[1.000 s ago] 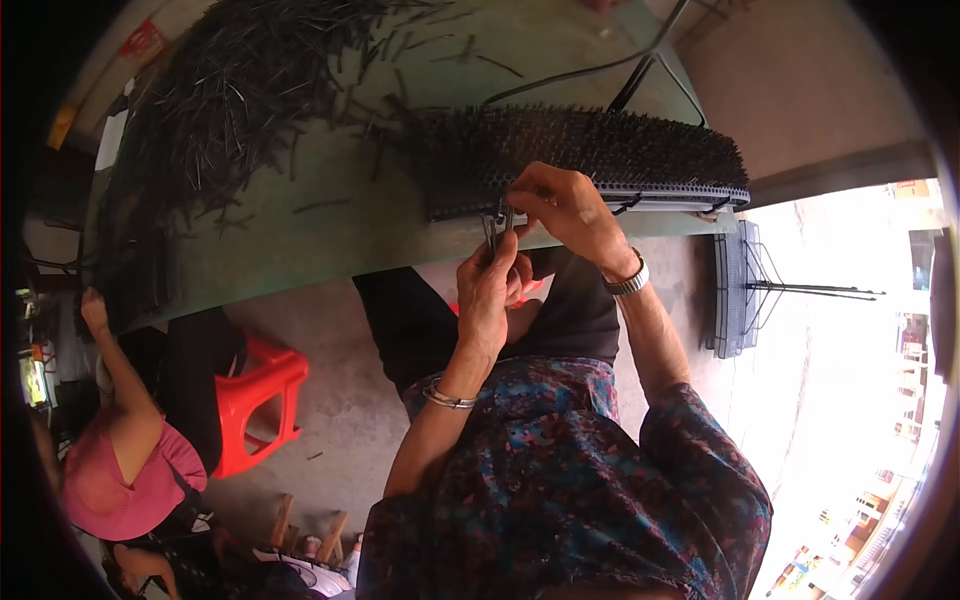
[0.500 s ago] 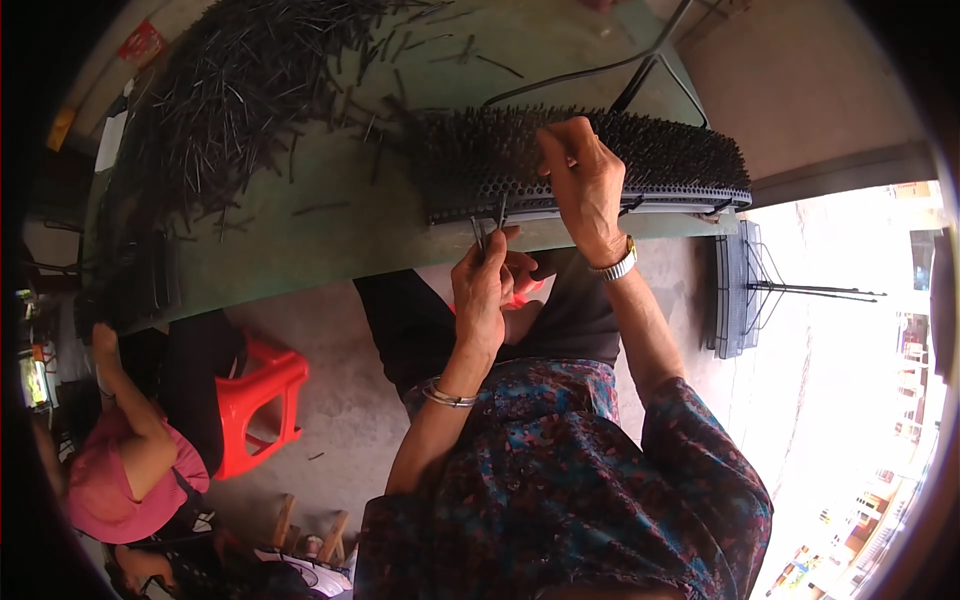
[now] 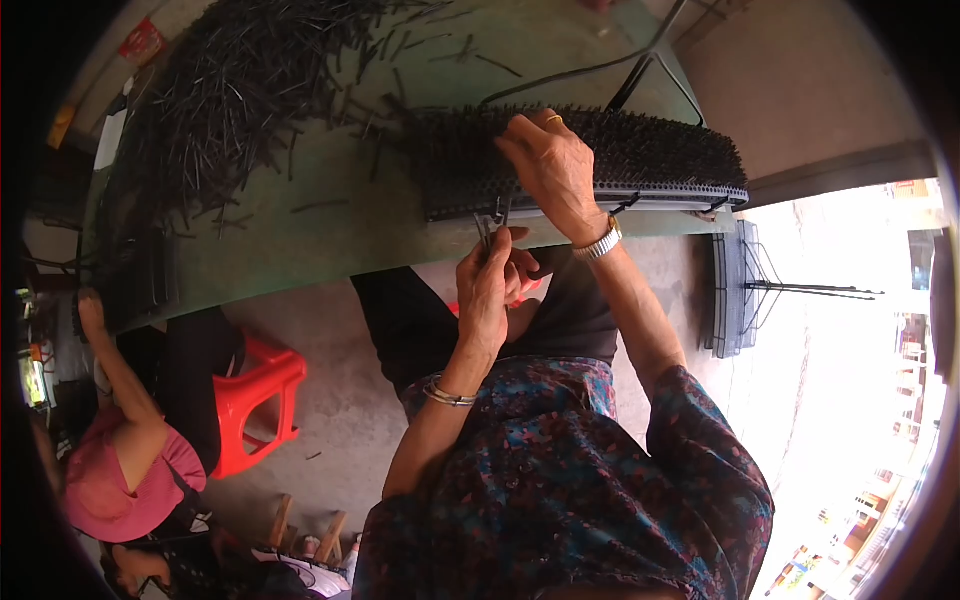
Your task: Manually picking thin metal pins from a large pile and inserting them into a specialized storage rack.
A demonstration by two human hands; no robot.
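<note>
A long dark perforated panel [image 3: 670,190] lies along the table's front right, densely filled with short black strips [image 3: 665,145] standing upright. My left hand [image 3: 485,295] is just in front of the panel's near edge, closed on several thin dark strips [image 3: 486,228] whose ends point up toward the holes. Over the left half of the panel reaches my right hand [image 3: 555,175], its fingers bent down among the upright strips. What its fingertips hold, if anything, is hidden.
A heap of loose black strips [image 3: 225,110] covers the left of the green table [image 3: 300,245]. A red stool [image 3: 260,410] stands at the lower left, beside a person in a pink hat [image 3: 125,485]. A grey grid panel [image 3: 737,290] stands on the right.
My right hand has moved left and slightly down over the panel, its fingers lowering toward the strips. My left hand has stayed nearly in place, still holding its strips.
</note>
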